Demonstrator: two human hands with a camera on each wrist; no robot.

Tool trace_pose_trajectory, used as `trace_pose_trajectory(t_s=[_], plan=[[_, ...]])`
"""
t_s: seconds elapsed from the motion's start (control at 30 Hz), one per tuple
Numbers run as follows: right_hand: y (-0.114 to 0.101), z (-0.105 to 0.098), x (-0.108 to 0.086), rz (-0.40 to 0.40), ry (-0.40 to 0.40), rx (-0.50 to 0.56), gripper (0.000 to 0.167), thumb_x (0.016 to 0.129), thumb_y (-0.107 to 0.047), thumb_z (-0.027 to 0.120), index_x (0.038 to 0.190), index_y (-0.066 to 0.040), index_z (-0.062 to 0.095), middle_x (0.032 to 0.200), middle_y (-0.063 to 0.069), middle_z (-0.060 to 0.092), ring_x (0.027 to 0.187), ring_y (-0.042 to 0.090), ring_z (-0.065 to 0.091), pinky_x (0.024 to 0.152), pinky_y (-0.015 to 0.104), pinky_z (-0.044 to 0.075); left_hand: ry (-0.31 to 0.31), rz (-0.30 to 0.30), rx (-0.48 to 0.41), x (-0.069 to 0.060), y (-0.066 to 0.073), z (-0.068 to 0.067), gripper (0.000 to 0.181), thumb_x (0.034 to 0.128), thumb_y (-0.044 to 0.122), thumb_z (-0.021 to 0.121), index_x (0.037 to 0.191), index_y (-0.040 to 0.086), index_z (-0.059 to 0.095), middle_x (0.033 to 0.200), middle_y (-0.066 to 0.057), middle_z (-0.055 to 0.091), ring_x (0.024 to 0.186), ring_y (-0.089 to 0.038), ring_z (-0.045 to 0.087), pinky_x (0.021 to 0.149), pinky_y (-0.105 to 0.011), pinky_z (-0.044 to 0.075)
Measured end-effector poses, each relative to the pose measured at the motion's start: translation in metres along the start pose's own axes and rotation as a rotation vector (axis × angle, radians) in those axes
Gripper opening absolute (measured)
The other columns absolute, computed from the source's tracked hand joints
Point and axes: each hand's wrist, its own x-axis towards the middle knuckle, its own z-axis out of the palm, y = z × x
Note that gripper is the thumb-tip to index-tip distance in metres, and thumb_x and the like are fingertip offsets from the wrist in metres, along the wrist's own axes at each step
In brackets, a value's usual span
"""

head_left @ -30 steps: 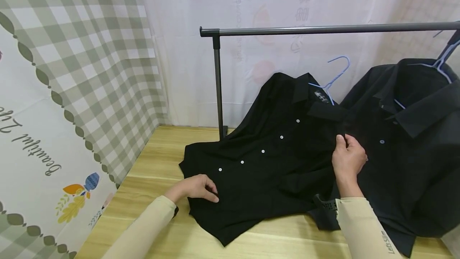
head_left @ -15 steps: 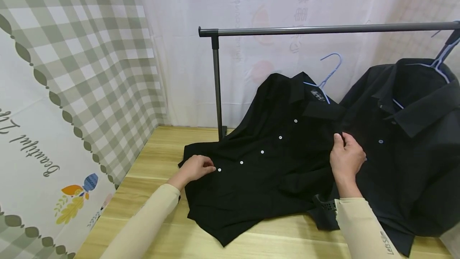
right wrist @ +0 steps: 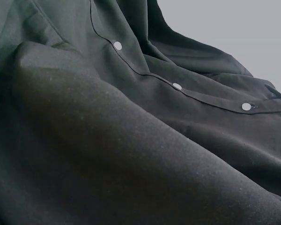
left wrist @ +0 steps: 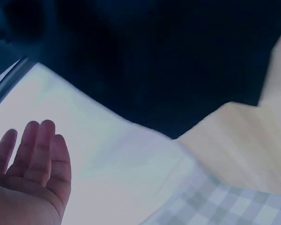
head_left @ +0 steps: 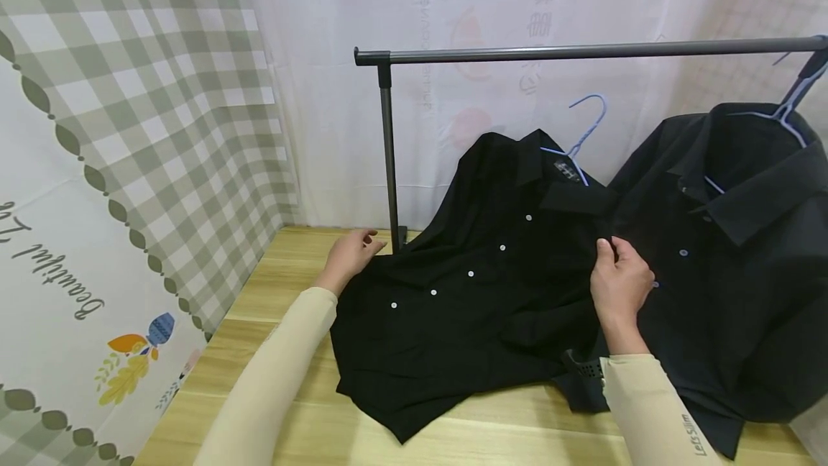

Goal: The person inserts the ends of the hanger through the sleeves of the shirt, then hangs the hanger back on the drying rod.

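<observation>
A black button-up shirt [head_left: 453, 336] with white buttons lies spread over the table, its collar end raised towards the back. A blue hanger [head_left: 572, 152] sits inside its collar, the hook standing free below the rail. My right hand [head_left: 622, 286] pinches the shirt's cloth near the shoulder below the collar. At the shirt's far left edge is my left hand [head_left: 351, 257], fingers loosely bent. The left wrist view shows that hand [left wrist: 33, 173] with fingers extended and nothing in it. Folds and buttons of black cloth [right wrist: 178, 126] fill most of the right wrist view, where no hand shows.
A dark metal rail [head_left: 582, 53] on a post [head_left: 389, 157] crosses behind the shirt. Another black shirt [head_left: 744, 293] hangs at the right on a blue hanger [head_left: 784, 117]. A checked cloth [head_left: 162, 78] covers the left side above the wooden table [head_left: 304, 265].
My left hand has moved away from me, from the shirt's lower part to its far left edge. My right hand keeps its pinch; the collar and hanger have shifted slightly left.
</observation>
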Motion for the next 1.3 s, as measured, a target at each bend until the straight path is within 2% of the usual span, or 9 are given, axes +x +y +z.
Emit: trace_pose_trajectory(t_s=[0.1,0.17,0.33,0.43,0.7,0.9,0.97,1.13,1.3], plan=[[-0.001,0.000,0.000,-0.005,-0.001,-0.001,0.034,0.102,-0.024,0.055,0.114,0.004,0.070,0.104,0.025,0.069,0.095,0.038,0.060,0.078,0.041,0.036,0.023,-0.011,-0.055,0.014,0.012,-0.005,0.052,0.1007,0.039,0.058,0.139,0.004,0.055,0.129,-0.017,0.062,0.117,-0.032,0.059,0.096,-0.048,0.048],[-0.001,-0.001,0.000,-0.005,-0.002,-0.005,0.034,0.102,-0.024,0.056,0.115,0.004,0.070,0.106,0.024,0.069,0.096,0.039,0.060,0.079,0.043,0.037,0.050,0.003,-0.100,0.021,0.021,-0.008,0.054,0.1007,0.041,0.057,0.141,0.005,0.053,0.130,-0.016,0.061,0.118,-0.032,0.058,0.096,-0.047,0.048],[-0.007,-0.003,-0.001,-0.051,0.011,-0.020,0.033,0.102,-0.024,0.056,0.115,0.004,0.070,0.106,0.024,0.069,0.097,0.041,0.061,0.081,0.048,0.039,0.134,0.083,-0.134,0.034,0.042,-0.014,0.039,0.1020,0.039,0.056,0.122,0.007,0.064,0.113,-0.011,0.068,0.103,-0.027,0.063,0.088,-0.044,0.050],[-0.014,-0.004,-0.002,-0.107,0.018,-0.028,0.033,0.102,-0.023,0.057,0.115,0.005,0.070,0.101,0.026,0.069,0.095,0.042,0.062,0.081,0.050,0.040,0.166,0.093,-0.121,0.036,0.048,-0.016,0.029,0.1034,0.033,0.055,0.109,0.007,0.066,0.101,-0.010,0.070,0.090,-0.027,0.063,0.079,-0.042,0.049],[-0.037,-0.011,0.000,-0.287,0.039,-0.044,0.031,0.101,-0.020,0.059,0.110,0.007,0.070,0.095,0.025,0.070,0.086,0.041,0.065,0.071,0.040,0.043,0.153,0.064,-0.086,0.035,0.053,-0.020,0.027,0.1041,0.031,0.054,0.101,0.007,0.065,0.093,-0.009,0.068,0.081,-0.026,0.057,0.071,-0.038,0.044],[-0.061,-0.020,0.007,-0.411,0.051,-0.037,0.031,0.101,-0.020,0.059,0.107,0.009,0.070,0.093,0.025,0.069,0.083,0.041,0.065,0.075,0.047,0.049,0.147,0.076,-0.052,0.037,0.054,-0.020,0.028,0.1038,0.032,0.054,0.097,0.007,0.065,0.088,-0.009,0.066,0.078,-0.026,0.055,0.069,-0.037,0.042],[-0.070,-0.022,0.011,-0.441,0.049,-0.025,0.033,0.101,-0.022,0.058,0.105,0.008,0.071,0.089,0.024,0.069,0.079,0.040,0.064,0.073,0.038,0.047,0.152,0.075,-0.048,0.037,0.054,-0.021,0.027,0.1036,0.032,0.054,0.097,0.007,0.065,0.087,-0.009,0.066,0.077,-0.026,0.055,0.068,-0.037,0.043],[-0.095,-0.027,0.024,-0.496,0.057,0.001,0.033,0.101,-0.024,0.059,0.102,0.007,0.072,0.086,0.023,0.070,0.076,0.039,0.064,0.068,0.018,0.034,0.159,0.080,-0.032,0.037,0.054,-0.021,0.027,0.1032,0.030,0.055,0.093,0.007,0.064,0.082,-0.008,0.064,0.074,-0.026,0.054,0.066,-0.037,0.042],[-0.124,-0.033,0.042,-0.538,0.080,-0.004,0.034,0.101,-0.022,0.058,0.101,0.009,0.072,0.090,0.025,0.070,0.078,0.041,0.064,0.067,0.017,0.031,0.160,0.078,-0.020,0.037,0.054,-0.021,0.029,0.1030,0.032,0.056,0.089,0.008,0.063,0.076,-0.007,0.059,0.073,-0.025,0.053,0.066,-0.038,0.042]])
